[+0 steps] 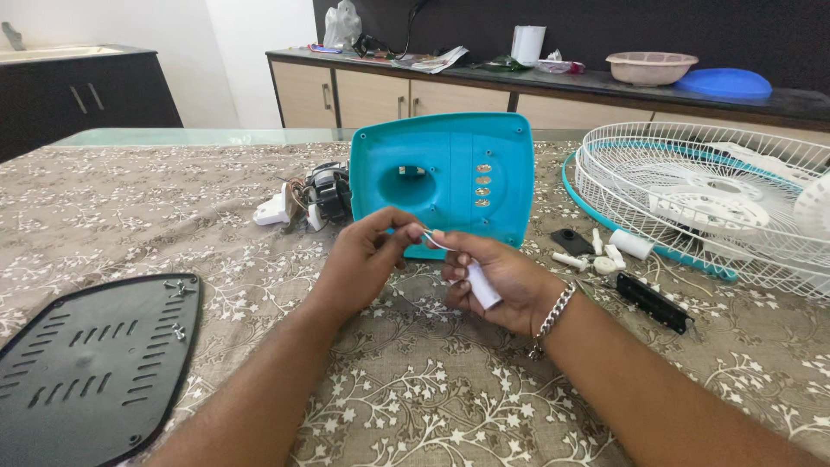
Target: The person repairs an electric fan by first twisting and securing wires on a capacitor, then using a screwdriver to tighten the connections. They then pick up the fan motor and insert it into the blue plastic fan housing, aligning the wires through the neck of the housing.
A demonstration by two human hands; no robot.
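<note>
At the centre of the frame, the right hand (493, 277) grips a small white cylinder (482, 285), while the left hand (367, 259) pinches the thin wire (435, 242) running from its top. Just behind them stands a teal fan base (450, 177); a black plate (91, 367) lies lower left and a white grille (709, 195) right.

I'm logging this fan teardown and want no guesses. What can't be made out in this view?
- White cylindrical part: mostly wrapped by the right hand.
- Thin white wire: its end is hidden under the left hand fingertips.
- Black base plate: cut off by the frame's lower left edge.
- Fan grille: cut off at the right edge.
</note>
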